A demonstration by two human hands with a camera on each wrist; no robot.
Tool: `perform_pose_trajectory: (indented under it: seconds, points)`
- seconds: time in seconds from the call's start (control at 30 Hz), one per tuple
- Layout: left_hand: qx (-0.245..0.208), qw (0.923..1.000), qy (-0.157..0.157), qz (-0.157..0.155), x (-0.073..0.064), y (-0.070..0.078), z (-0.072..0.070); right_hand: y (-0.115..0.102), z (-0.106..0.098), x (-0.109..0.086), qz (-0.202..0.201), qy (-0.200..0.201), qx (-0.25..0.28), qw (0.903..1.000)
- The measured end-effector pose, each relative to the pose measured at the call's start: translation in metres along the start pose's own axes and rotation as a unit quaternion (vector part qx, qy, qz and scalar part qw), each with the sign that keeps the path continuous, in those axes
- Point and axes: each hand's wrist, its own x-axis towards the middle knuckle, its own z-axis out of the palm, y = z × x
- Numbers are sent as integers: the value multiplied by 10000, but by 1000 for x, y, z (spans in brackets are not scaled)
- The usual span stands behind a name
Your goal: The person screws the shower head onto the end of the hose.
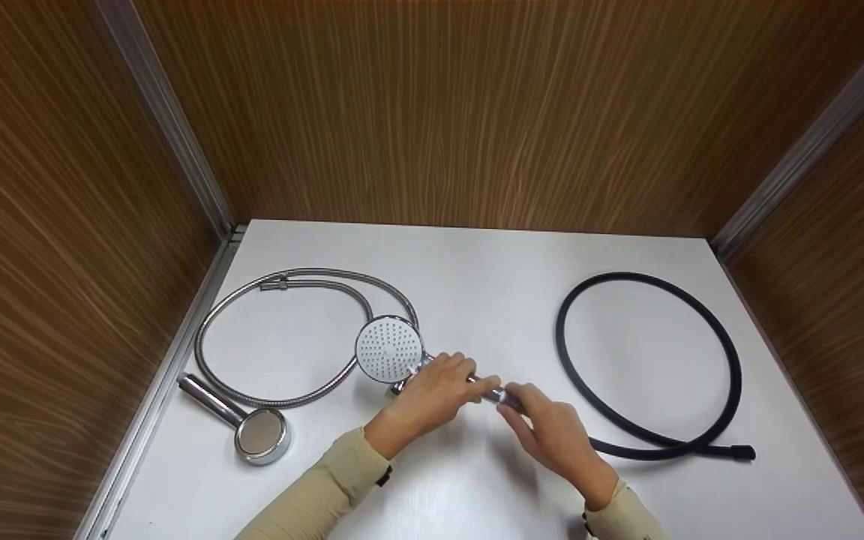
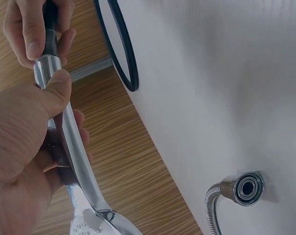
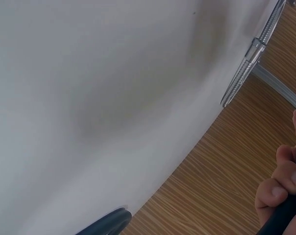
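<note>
My left hand point(image 1: 432, 390) grips the handle of a chrome hand shower point(image 1: 388, 349), whose round, pale spray face is turned up. In the left wrist view, its fingers curl round the chrome handle point(image 2: 79, 152), with the thumb near the handle's end. My right hand point(image 1: 556, 435) holds an end of the black shower hose point(image 1: 631, 277) against that handle end. How far the two are joined cannot be seen. At the edge of the right wrist view, curled fingers point(image 3: 280, 188) hold the black hose point(image 3: 285, 215). The rest of this hose lies looped on the table at the right.
On the left of the white table point(image 1: 507, 277) lies a coiled metal shower hose point(image 1: 312, 271); one end fitting point(image 2: 248, 188) is near the left hand. A second hand shower point(image 1: 261, 435) lies at the front left. Wood-grain panels point(image 1: 432, 112) enclose the back and sides.
</note>
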Motion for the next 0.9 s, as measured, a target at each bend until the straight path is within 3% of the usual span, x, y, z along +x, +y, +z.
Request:
perform_pose_trajectory:
  seconds: [0.17, 0.47, 0.73, 0.9]
  points:
    - [20, 10000, 0, -3, -1, 0, 0, -1, 0, 0, 199, -59, 51, 9998]
    - [-55, 9999, -121, -7, -1, 0, 0, 0, 0, -1, -163, 39, -86, 9998]
    - [53, 10000, 6, 43, -1, 1, 0, 3, 1, -1, -400, 207, -66, 9990]
    - [59, 10000, 35, 28, 0, 1, 0, 2, 1, -1, -190, 121, -44, 9997]
